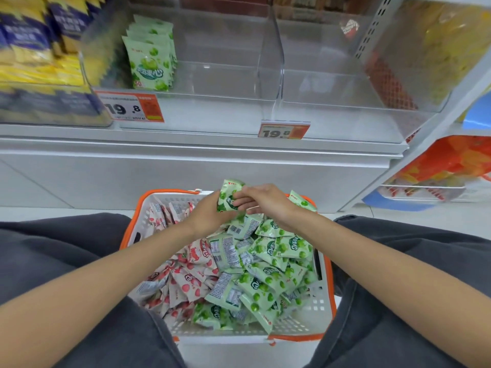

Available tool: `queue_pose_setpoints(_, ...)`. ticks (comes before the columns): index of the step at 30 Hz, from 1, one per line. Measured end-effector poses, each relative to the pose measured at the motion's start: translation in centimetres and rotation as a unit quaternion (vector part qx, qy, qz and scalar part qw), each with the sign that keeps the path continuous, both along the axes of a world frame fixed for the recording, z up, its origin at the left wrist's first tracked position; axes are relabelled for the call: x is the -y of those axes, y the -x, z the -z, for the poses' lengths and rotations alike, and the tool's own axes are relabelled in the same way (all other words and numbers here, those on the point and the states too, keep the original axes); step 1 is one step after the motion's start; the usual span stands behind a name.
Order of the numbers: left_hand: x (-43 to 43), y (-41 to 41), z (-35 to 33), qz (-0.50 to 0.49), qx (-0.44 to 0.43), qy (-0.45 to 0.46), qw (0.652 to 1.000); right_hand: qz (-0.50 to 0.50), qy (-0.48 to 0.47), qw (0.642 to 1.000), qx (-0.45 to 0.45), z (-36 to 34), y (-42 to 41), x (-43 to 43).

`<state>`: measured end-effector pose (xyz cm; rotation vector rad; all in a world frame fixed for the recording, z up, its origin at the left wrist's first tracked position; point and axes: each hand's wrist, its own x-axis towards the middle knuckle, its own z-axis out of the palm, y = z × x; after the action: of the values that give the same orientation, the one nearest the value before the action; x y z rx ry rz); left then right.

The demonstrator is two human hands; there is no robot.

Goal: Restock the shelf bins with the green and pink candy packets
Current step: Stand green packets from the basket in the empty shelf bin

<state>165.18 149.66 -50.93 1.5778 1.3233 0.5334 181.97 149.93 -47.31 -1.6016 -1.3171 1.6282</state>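
Note:
A white basket with an orange rim sits between my knees, holding several green candy packets on the right and pink ones on the left. Above its far end, my left hand and my right hand both hold one green packet upright. On the shelf, the left clear bin has a row of green packets standing at its left side. The right clear bin has no packets in it.
Orange price tags hang on the bin fronts. Yellow and blue bags fill the bin to the left. Orange and yellow bags lie on a side rack at the right. My dark trouser legs flank the basket.

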Motion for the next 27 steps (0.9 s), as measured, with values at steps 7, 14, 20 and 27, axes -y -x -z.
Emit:
queue_pose_setpoints(7,-2.0,0.9,-1.9,-0.132,0.114,0.140,0.975,0.066,-0.016,0.997,0.037,0.6,-0.1,-1.8)
queue_pose_setpoints(14,-2.5,1.1,-3.3,-0.129,0.083,0.052,0.987,0.042,-0.056,0.997,-0.017,-0.7,2.9,-2.3)
queue_pose_setpoints(20,-2.9,0.3,-3.7,-0.208,0.073,-0.105,0.970,0.089,-0.156,0.983,0.044,-2.2,5.3,-2.3)
queue_pose_setpoints(27,-4.0,0.9,-5.8,-0.253,0.055,-0.127,0.958,0.126,-0.241,0.961,0.049,-2.9,7.0,-3.8)
